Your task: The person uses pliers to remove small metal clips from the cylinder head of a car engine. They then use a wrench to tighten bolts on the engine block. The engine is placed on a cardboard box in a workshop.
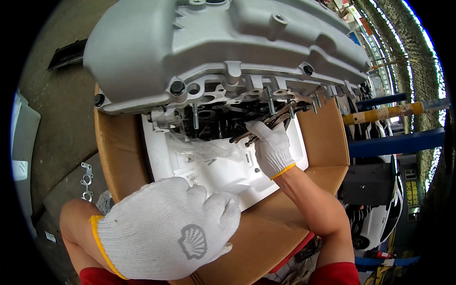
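A large silver-grey engine with a cast cover (209,42) sits in an open cardboard box, white foam (228,175) beneath it. Several threaded studs (195,116) stick out along its lower flange. My right hand (273,149), in a white knit glove with a yellow cuff, is closed around metal pliers (282,115). Their jaws are up among the studs at the flange's right part; whether they grip one is hidden. Close to the view, my gloved left hand (161,232) is held over the box's near side, fingers curled in; anything inside them is hidden.
Clear plastic wrap (204,148) and small metal pieces lie on the foam. Cardboard flaps (327,142) rise around the engine. A metal gasket (87,181) is on the floor at left, near a pale bin (23,137). Blue and yellow bars (399,113) and a white car (380,223) stand at right.
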`<action>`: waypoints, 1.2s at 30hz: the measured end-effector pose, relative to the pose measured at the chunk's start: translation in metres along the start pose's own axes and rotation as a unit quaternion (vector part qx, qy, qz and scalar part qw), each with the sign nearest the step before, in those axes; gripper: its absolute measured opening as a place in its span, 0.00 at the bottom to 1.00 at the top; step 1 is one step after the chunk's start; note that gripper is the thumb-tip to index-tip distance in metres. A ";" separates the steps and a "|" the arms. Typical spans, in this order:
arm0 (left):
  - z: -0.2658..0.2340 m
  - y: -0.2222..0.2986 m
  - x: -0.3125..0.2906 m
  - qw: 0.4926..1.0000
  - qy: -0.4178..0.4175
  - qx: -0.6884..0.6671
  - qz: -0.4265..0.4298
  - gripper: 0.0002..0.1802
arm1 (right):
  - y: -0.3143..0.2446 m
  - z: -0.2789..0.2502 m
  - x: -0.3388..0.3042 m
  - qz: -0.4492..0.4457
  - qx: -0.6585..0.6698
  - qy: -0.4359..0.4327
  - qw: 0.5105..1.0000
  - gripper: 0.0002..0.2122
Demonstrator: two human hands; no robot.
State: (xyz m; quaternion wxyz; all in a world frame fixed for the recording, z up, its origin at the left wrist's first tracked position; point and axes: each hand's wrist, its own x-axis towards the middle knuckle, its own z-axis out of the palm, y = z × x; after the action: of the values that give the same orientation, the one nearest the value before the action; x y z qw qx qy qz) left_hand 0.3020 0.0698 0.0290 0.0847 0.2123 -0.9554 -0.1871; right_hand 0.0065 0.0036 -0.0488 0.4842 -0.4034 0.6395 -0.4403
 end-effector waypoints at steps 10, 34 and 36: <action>-0.002 0.000 0.003 0.999 -0.002 0.027 0.017 0.24 | -0.031 0.028 -0.019 0.137 0.337 -0.130 0.922 0.07; 0.002 0.000 0.000 1.000 0.009 0.004 0.000 0.25 | -0.015 0.006 -0.005 0.080 -0.036 0.010 0.996 0.13; -0.003 -0.001 0.001 1.000 -0.010 -0.011 -0.002 0.25 | -0.017 0.010 -0.006 0.080 -0.033 0.029 0.996 0.15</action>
State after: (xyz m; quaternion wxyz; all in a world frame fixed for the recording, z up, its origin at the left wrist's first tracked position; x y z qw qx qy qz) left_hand 0.3023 0.0675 0.0319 0.0770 0.2110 -0.9536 -0.2003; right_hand 0.0195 0.0025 -0.0321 0.4856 -0.3543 0.6974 -0.3903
